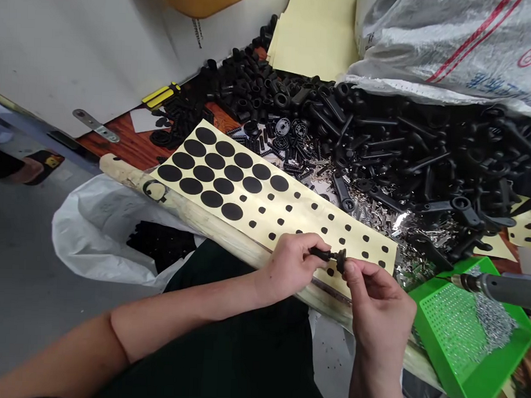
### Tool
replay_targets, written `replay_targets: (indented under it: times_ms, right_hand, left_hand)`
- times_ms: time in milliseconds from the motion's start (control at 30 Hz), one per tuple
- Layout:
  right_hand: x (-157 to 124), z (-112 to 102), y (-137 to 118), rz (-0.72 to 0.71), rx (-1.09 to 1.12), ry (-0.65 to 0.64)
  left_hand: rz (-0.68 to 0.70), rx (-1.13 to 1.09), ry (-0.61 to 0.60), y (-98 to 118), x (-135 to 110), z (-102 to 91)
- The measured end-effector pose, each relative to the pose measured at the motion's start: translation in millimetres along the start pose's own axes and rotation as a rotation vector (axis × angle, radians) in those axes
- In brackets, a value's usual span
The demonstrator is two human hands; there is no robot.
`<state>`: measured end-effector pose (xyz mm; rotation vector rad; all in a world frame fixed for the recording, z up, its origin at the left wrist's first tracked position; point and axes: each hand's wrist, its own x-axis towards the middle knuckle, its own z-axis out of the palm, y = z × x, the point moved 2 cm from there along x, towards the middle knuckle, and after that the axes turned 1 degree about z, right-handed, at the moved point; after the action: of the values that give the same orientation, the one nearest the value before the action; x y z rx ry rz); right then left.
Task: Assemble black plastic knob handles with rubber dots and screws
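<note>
Yellow sheet below, our left hand pinches an elongated black piece. Our right hand grips a round black piece between its fingertips.

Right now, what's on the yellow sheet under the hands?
The sheet carries large black discs toward its left end and small black dots elsewhere. The left hand, right hand and black pieces they pinch cover part; any dots there are hidden.

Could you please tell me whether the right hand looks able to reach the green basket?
Probably yes: nothing visible blocks the right hand from the green basket, though that hand holds a black part.
</note>
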<state>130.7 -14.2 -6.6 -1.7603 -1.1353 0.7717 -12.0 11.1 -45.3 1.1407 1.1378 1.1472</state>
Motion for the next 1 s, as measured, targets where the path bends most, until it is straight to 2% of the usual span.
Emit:
replay_targets:
  times_ms: [133,200,300,367,500,700,900,1000]
  right_hand:
    - [1,-6,1,0.026,-0.015,0.015]
    - [0,-6,-1,0.027,-0.052,0.029]
    - [-1,-1,-4,0.023,-0.082,-0.011]
    - [0,2,-5,0.006,-0.096,-0.038]
    - [2,5,-2,0.015,-0.08,-0.086]
    - [7,-2,0,0.078,-0.03,-0.225]
    - [12,1,-1,0.012,0.075,-0.245]
    - [12,-2,0,0.017,0.101,-0.176]
  left_hand:
    - [-0.042,-0.05,-0.03,1,0,1.0]
    - [0.022,-0.008,-0.031,1,-1,1.2]
    - [0.157,0.109,0.003,2,-2,0.6]
    - [0.196,0.145,0.019,2,-2,0.0]
    - [0.179,0.135,0.021,2,-1,-0.9]
    - [0.188,0.137,-0.012,4,0,-1.3]
    - [0.246,0.088,-0.079,10,0,-3.4]
    - [0.166,0.003,-0.168,12,2,-5.9]
